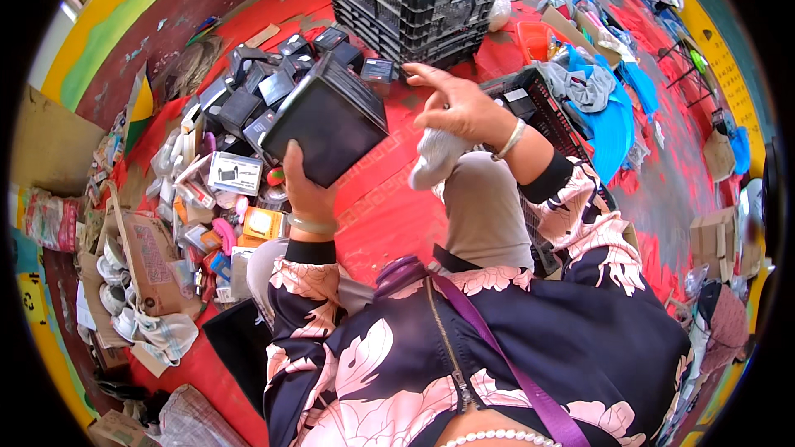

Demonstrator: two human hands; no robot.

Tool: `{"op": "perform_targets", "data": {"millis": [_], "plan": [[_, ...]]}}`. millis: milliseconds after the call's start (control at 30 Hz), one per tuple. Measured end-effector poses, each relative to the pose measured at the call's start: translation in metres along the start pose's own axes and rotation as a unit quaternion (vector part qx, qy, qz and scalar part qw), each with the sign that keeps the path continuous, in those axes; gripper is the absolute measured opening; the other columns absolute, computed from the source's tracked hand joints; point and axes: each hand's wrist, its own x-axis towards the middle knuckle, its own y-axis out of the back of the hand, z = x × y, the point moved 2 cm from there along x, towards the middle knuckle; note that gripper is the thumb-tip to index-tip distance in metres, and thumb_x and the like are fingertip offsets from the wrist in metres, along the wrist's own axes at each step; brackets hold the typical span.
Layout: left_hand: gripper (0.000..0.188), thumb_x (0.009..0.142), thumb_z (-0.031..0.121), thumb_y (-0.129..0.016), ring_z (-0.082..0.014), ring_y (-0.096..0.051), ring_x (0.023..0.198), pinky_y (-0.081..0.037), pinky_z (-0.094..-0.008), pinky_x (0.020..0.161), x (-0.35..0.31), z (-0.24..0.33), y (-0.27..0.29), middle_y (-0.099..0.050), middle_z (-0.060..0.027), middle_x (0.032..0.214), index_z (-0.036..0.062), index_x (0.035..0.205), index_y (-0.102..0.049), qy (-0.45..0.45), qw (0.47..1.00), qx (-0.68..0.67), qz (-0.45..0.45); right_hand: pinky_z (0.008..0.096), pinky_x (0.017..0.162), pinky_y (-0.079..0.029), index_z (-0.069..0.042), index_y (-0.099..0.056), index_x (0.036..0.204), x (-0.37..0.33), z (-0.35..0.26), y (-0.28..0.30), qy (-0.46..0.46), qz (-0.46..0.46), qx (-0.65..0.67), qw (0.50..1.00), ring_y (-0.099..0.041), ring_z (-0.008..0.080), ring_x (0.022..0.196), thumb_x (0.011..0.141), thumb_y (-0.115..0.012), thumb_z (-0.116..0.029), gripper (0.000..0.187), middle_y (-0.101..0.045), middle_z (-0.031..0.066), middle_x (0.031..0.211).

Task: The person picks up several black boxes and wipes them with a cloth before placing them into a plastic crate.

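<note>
Head view: left hand [305,186] clamped from below on a flat black box [327,120], tilted and held up over the red floor [389,215], thumb on its near face, fingers hidden behind. Right hand [460,108] raised just right of the box, apart from it, grip loosely curled with the index finger stretched toward the box's upper corner; a grey cloth [439,157] below the palm, whether pinched or merely under the wrist unclear. Heap of similar black boxes [265,74] on the floor beyond the held one, toward the far left, many still there. Mixed small cartons [228,190] and packages strewn at the left edge of the floor. Stack of dark plastic crates [414,0] at the far side, the top one seemingly with little inside; another dark crate [538,103] just behind the right forearm. Judging from this: one box in hand, under inspection or wiping, most of the heap not yet handled, sorting apparently at an early or middle stage
</note>
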Motion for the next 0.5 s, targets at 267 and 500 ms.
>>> {"op": "perform_targets", "data": {"millis": [267, 500], "plan": [[0.06, 0.075, 0.01, -0.061, -0.0231, -0.049, 0.111, -0.04, -0.0347, 0.096, 0.014, 0.025, -0.031, -0.048, -0.0124, 0.122, 0.0008, 0.13, -0.038, 0.246, 0.906, -0.341, -0.04, 0.033, 0.087, -0.044, -0.005, -0.006, 0.147, 0.002, 0.012, -0.012, 0.008, -0.062, -0.068, 0.996, -0.057, 0.0269, 0.1, 0.059, -0.079, -0.031, 0.117, -0.05, 0.0212, 0.127], [0.044, 0.085, 0.015, -0.053, -0.0235, -0.055, 0.105, -0.045, -0.036, 0.092, 0.006, 0.015, -0.04, -0.054, -0.0129, 0.118, -0.0005, 0.125, -0.043, 0.341, 0.844, -0.412, -0.044, 0.0298, 0.082, -0.047, -0.016, -0.006, 0.148, 0.005, 0.019, -0.012, 0.044, -0.031, 0.027, 0.998, -0.059, 0.0204, 0.094, 0.061, -0.079, -0.024, 0.114, -0.053, 0.0134, 0.118]]}}
